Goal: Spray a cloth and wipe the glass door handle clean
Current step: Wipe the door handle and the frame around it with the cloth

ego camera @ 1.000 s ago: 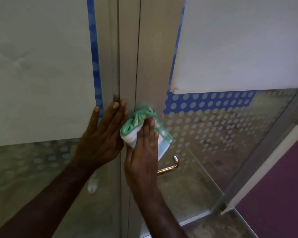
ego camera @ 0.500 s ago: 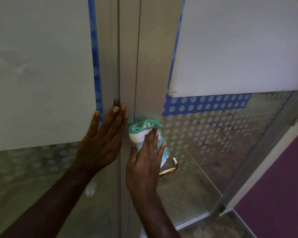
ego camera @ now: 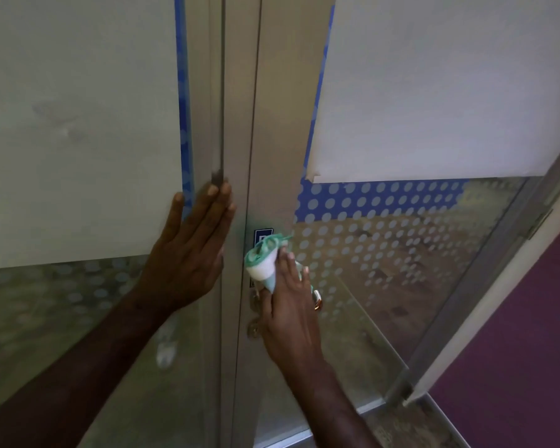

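My right hand [ego camera: 288, 305] grips a bunched white and green cloth [ego camera: 262, 263] and presses it onto the brass door handle [ego camera: 317, 299], of which only the curved end shows past my fingers. The handle sits on the grey metal frame [ego camera: 272, 124] of the glass door. A small blue sticker [ego camera: 262, 236] shows just above the cloth. My left hand [ego camera: 188, 253] lies flat, fingers spread, against the neighbouring frame and frosted panel, holding nothing.
White paper sheets [ego camera: 434, 92] cover the upper glass on both sides. Below them the glass [ego camera: 385, 253] has a dotted frosted pattern and a blue band. A purple wall [ego camera: 530, 350] stands at the right, with the door's bottom rail near the floor.
My right hand has slid the cloth downward along the frame, from above the handle onto it, bunching the cloth tighter. The left hand has stayed flat on the frame.
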A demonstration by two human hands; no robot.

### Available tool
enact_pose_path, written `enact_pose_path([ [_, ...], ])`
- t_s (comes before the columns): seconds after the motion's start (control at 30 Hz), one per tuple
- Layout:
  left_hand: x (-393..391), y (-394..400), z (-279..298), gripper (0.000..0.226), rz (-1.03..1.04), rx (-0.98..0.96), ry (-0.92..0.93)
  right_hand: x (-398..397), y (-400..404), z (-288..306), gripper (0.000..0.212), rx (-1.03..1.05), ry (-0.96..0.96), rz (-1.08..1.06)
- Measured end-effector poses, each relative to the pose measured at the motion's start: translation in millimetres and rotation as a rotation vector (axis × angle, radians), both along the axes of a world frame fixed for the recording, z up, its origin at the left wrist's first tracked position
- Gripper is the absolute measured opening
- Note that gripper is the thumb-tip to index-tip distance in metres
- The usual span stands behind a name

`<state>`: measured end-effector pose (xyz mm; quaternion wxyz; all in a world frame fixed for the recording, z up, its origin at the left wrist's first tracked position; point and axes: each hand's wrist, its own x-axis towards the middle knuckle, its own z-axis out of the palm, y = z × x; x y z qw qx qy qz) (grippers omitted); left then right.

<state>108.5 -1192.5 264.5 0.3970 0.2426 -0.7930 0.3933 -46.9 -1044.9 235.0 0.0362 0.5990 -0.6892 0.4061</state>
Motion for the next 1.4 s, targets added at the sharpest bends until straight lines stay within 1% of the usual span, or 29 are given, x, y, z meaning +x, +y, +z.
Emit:
enact_pose_path([
  [0.1, 2.7, -7.8, 20.5, 0.071, 0.005, -0.023, 0.009, -15.3, 19.4, 8.0, 0.061, -0.097, -0.190, -0.094],
  [0.17, 6.6, -14.7, 26.5, 0.069, 0.041, -0.069, -0.027, -30.3, 34.9, 13.0, 0.062, -0.125, -0.347, -0.135],
  [0.23, 8.5, -18.4, 24.8, 0.068, 0.082, -0.122, -0.056, -48.4, 43.9, 14.9, 0.060, -0.207, -0.427, -0.165],
  [0.27, 8.3, -19.1, 23.3, 0.069, 0.102, -0.143, -0.062, -56.6, 45.2, 14.1, 0.056, -0.244, -0.429, -0.182],
  [0.33, 7.2, -20.6, 21.0, 0.070, 0.126, -0.166, -0.062, -66.7, 42.6, 10.2, 0.060, -0.254, -0.369, -0.217],
  [0.4, 6.8, -22.5, 19.6, 0.071, 0.142, -0.177, -0.062, -67.3, 30.4, 5.6, 0.062, -0.231, -0.204, -0.212],
  [0.5, 7.3, -22.1, 18.8, 0.072, 0.145, -0.173, -0.057, -42.9, 0.1, 1.7, 0.066, -0.177, 0.048, -0.125],
  [0.57, 5.6, -19.0, 18.3, 0.071, 0.127, -0.171, -0.047, -20.8, -21.6, 1.3, 0.070, -0.144, 0.160, -0.059],
  [0.6, 5.0, -18.1, 18.3, 0.071, 0.122, -0.174, -0.043, -10.8, -31.0, 0.8, 0.073, -0.150, 0.176, -0.030],
  [0.7, 5.0, -19.0, 17.8, 0.069, 0.122, -0.195, -0.040, 5.5, -49.4, -0.4, 0.079, -0.236, 0.150, 0.001],
  [0.8, 4.1, -19.7, 16.7, 0.068, 0.136, -0.210, -0.032, 14.0, -56.4, -6.9, 0.073, -0.259, 0.148, -0.077],
  [0.87, 4.1, -20.8, 16.3, 0.068, 0.138, -0.201, -0.029, 14.1, -57.2, -9.9, 0.068, -0.252, 0.026, -0.193],
  [0.93, 4.8, -22.6, 16.4, 0.068, 0.149, -0.204, -0.032, 5.6, -56.2, -7.8, 0.066, -0.233, -0.157, -0.275],
  [1.07, 5.7, -26.0, 17.0, 0.068, 0.161, -0.200, -0.045, -22.2, -38.9, 6.8, 0.061, -0.247, -0.453, -0.188],
  [1.13, 5.9, -26.6, 16.8, 0.068, 0.171, -0.204, -0.045, -40.4, -24.3, 17.9, 0.063, -0.330, -0.518, -0.203],
  [1.2, 5.7, -26.2, 16.5, 0.067, 0.176, -0.211, -0.045, -61.1, -8.4, 25.8, 0.067, -0.441, -0.424, -0.222],
  [1.27, 5.9, -25.7, 16.6, 0.068, 0.173, -0.216, -0.045, -78.5, 2.9, 22.3, 0.064, -0.461, -0.257, -0.193],
  [1.33, 5.8, -24.9, 16.8, 0.067, 0.172, -0.223, -0.046, -91.1, 7.4, 4.7, 0.065, -0.361, -0.158, -0.173],
  [1.4, 5.7, -24.7, 16.6, 0.067, 0.169, -0.225, -0.042, -99.5, 5.9, -22.4, 0.067, -0.210, -0.143, -0.180],
])
